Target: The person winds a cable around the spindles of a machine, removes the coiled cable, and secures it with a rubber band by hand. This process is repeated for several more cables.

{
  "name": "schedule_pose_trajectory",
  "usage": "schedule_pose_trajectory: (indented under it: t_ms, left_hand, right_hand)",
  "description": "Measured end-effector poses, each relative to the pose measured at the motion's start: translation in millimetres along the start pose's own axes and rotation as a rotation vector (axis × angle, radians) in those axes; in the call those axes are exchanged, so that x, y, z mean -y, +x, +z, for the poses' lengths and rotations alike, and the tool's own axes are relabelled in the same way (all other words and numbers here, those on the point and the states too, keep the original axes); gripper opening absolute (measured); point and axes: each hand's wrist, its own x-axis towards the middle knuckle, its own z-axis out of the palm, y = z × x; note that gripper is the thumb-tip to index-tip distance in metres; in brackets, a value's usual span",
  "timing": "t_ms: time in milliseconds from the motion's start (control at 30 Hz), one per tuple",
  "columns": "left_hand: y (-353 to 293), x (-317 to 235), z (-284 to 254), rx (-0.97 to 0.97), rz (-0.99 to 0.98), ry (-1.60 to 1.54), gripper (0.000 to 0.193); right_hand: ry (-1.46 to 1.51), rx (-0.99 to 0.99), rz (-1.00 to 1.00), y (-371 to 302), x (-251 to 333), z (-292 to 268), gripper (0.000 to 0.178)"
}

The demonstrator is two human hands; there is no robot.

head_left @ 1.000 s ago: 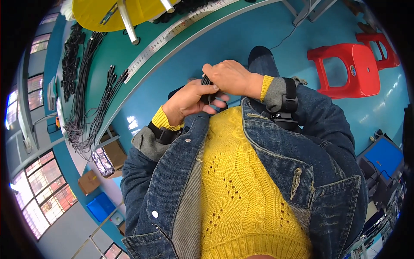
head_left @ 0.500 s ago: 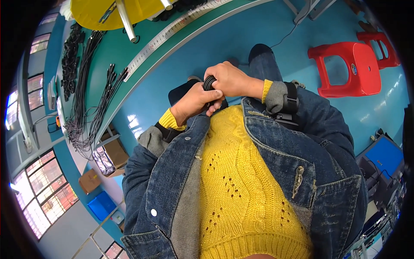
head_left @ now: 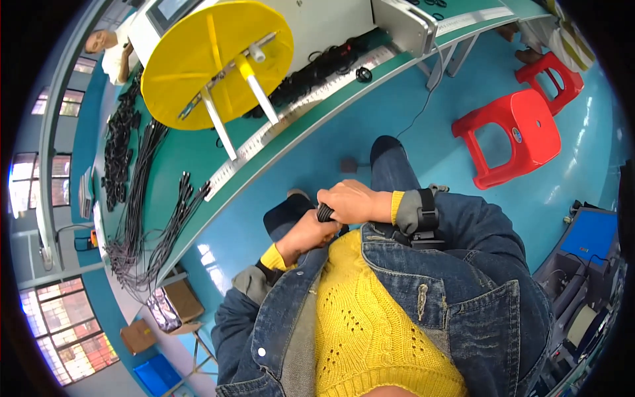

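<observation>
In front of my yellow sweater, above my lap, both hands are closed round a coil of black cable [head_left: 324, 213]. My left hand [head_left: 305, 233] grips its lower left side. My right hand [head_left: 356, 202] wraps it from the right and above. Only a few stacked loops show between the hands; the rest of the coil and most fingertips are hidden. Beyond my hands, the green bench [head_left: 165, 185] carries a yellow round disc [head_left: 182, 79] with metal posts standing out toward me. Loose black cables [head_left: 175, 218] lie fanned on the bench's left part.
A long ruler strip [head_left: 311, 99] runs along the bench edge, with coiled black cables [head_left: 331, 66] behind it. Red stools [head_left: 532, 132] stand on the blue floor at right. Another person [head_left: 118, 53] is at far left; someone's draped clothing [head_left: 562, 43] shows at upper right.
The view has tilted up, bringing more of the bench and the whole yellow disc into sight. My hands remain on the cable coil; the right hand now covers more of it.
</observation>
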Motion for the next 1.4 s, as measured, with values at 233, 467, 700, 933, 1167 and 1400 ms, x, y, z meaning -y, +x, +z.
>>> schedule_pose_trajectory:
  t_ms: [233, 467, 700, 933, 1167, 1400]
  left_hand:
    - [12, 13, -42, -0.111, 0.440, -0.248, 0.014]
    - [17, -43, -45, -0.202, 0.564, -0.198, 0.015]
    - [64, -116, -63, -0.328, 0.766, -0.689, 0.012]
    - [81, -137, -65, -0.428, 0.666, -0.776, 0.018]
    - [67, -121, -71, -0.590, 0.665, -0.739, 0.017]
    - [36, -82, -91, -0.775, 0.672, -0.423, 0.015]
  right_hand:
    - [-0.045, -0.610, -0.123, 27, -19, -57, 0.025]
    - [-0.408, -0.999, 0.125, 59, -80, -111, 0.008]
    - [0.288, -0.743, 0.140, 104, -47, -104, 0.013]
    - [0.435, -0.585, 0.167, 104, -73, -107, 0.013]
    - [1.361, -0.675, 0.325, 75, -74, -112, 0.012]
    - [1.294, -0.536, 0.331, 67, -42, -85, 0.012]
